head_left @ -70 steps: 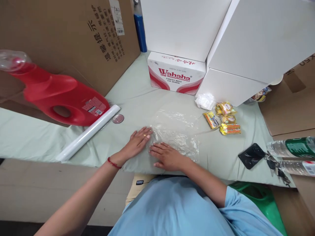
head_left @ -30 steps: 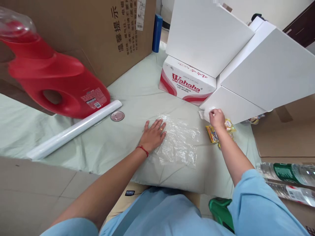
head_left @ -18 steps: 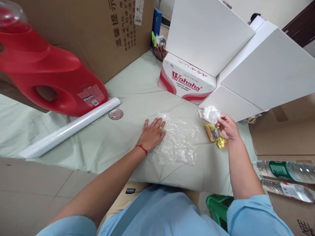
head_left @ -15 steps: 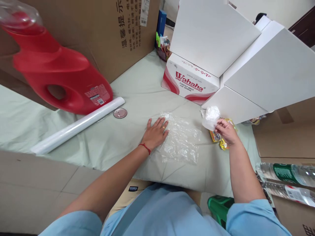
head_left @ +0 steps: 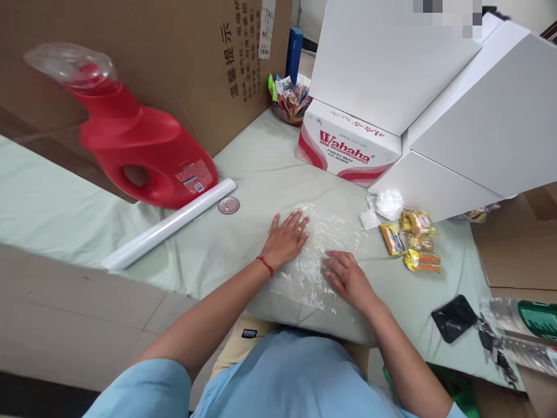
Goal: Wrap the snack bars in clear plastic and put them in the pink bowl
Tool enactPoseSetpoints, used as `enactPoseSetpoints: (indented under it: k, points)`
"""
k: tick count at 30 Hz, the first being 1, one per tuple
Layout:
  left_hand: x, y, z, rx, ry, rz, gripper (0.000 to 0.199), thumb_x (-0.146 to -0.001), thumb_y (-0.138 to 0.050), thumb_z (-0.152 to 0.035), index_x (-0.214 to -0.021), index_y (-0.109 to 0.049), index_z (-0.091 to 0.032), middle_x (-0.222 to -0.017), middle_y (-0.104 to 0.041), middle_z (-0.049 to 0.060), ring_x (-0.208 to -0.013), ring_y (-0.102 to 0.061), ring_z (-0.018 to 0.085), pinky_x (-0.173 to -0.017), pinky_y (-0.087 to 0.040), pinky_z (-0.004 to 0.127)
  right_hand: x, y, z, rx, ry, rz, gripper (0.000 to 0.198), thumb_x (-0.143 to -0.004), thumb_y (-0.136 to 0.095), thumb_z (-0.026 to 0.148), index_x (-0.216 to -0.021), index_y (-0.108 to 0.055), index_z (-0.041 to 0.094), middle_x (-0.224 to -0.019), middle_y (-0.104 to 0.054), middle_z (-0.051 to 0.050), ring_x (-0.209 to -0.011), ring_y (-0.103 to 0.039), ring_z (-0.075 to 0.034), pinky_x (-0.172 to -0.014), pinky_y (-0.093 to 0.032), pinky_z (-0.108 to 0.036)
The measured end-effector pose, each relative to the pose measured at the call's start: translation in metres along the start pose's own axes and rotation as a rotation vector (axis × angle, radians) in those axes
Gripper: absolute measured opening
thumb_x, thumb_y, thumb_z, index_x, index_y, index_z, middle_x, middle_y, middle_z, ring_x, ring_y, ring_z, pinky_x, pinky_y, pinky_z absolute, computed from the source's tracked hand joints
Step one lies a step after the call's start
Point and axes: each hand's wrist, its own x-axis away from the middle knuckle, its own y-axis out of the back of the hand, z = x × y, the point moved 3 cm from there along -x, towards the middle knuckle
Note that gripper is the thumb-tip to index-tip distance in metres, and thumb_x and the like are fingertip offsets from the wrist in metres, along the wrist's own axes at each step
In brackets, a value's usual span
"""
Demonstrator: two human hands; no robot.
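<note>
A crinkled clear plastic sheet [head_left: 319, 273] lies spread on the cloth-covered table in front of me. My left hand [head_left: 287, 239] rests flat on its left part, fingers stretched out. Over the right part is my right hand [head_left: 350, 278], its fingers apart and slightly bent, holding nothing; whether it presses on the plastic I cannot tell. Beyond it sits a crumpled white plastic bundle [head_left: 389, 204] beside a small white piece [head_left: 369, 219]. To their right lie several yellow snack packets [head_left: 421, 232].
A red detergent jug [head_left: 152, 151], a white roll [head_left: 174, 225] and a round disc [head_left: 228, 205] are on the left. A Wahaha carton [head_left: 348, 148] and white boxes [head_left: 470, 110] stand behind. A black phone-like object [head_left: 454, 318], keys [head_left: 494, 342] and bottles [head_left: 526, 316] are at right.
My right hand has let go of the white plastic bundle, now by the packets, and moved left and nearer over the clear sheet. My left hand stays on the sheet. The view has shifted.
</note>
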Motion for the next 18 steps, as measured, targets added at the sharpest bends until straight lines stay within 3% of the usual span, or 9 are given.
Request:
enactPoseSetpoints:
  k: [3, 5, 8, 11, 16, 18]
  points:
    - [0.002, 0.002, 0.009, 0.094, -0.004, -0.014, 0.055, -0.110, -0.031, -0.045, -0.161, -0.044, -0.031, -0.174, -0.035, 0.007, -0.159, -0.037, 0.025, -0.133, -0.019, 0.060, 0.017, -0.022, 0.008, 0.020, 0.030, 0.050, 0.039, -0.106, -0.058, 0.033, -0.144, -0.065, 0.024, -0.152, -0.061, -0.014, -0.138, -0.057, -0.030, -0.116, -0.050, -0.057]
    - [0.000, 0.007, 0.018, 0.157, -0.005, -0.065, 0.052, -0.110, -0.032, -0.044, -0.155, -0.052, -0.029, -0.170, -0.044, 0.008, -0.158, -0.039, 0.024, -0.131, -0.027, 0.057, 0.028, -0.032, 0.006, 0.049, 0.043, 0.052, 0.043, -0.106, -0.059, 0.034, -0.148, -0.062, 0.025, -0.159, -0.056, -0.013, -0.146, -0.052, -0.031, -0.121, -0.043, -0.062]
    - [-0.016, 0.028, 0.038, 0.170, 0.014, -0.241, 0.046, -0.108, -0.037, -0.042, -0.141, -0.062, -0.022, -0.157, -0.058, 0.012, -0.154, -0.044, 0.026, -0.128, -0.035, 0.052, 0.038, -0.042, 0.001, 0.067, 0.050, 0.028, 0.045, -0.105, -0.059, 0.034, -0.149, -0.062, 0.026, -0.162, -0.053, -0.012, -0.149, -0.049, -0.030, -0.125, -0.038, -0.062]
    - [-0.049, 0.057, 0.060, 0.054, 0.104, -0.410, 0.045, -0.102, -0.049, -0.036, -0.140, -0.060, -0.015, -0.154, -0.057, 0.018, -0.152, -0.044, 0.032, -0.127, -0.034, 0.054, 0.040, -0.046, -0.001, 0.060, 0.053, 0.000, 0.043, -0.104, -0.058, 0.032, -0.146, -0.063, 0.026, -0.160, -0.056, -0.010, -0.148, -0.051, -0.029, -0.125, -0.038, -0.061]
    - [-0.119, 0.082, 0.082, -0.144, 0.157, -0.303, 0.046, -0.092, -0.055, -0.018, -0.138, -0.058, -0.013, -0.146, -0.058, 0.020, -0.144, -0.046, 0.038, -0.120, -0.032, 0.056, 0.039, -0.047, 0.000, 0.037, 0.066, -0.020, 0.042, -0.102, -0.058, 0.024, -0.143, -0.065, 0.025, -0.158, -0.058, -0.010, -0.146, -0.054, -0.029, -0.123, -0.042, -0.062]
    - [-0.136, 0.084, 0.087, -0.127, 0.205, -0.348, 0.038, -0.094, -0.055, -0.017, -0.132, -0.059, -0.014, -0.141, -0.059, 0.019, -0.140, -0.046, 0.037, -0.118, -0.031, 0.054, 0.039, -0.048, 0.000, 0.022, 0.049, -0.028, 0.042, -0.101, -0.058, 0.022, -0.143, -0.065, 0.026, -0.156, -0.060, -0.010, -0.144, -0.055, -0.030, -0.122, -0.042, -0.063]
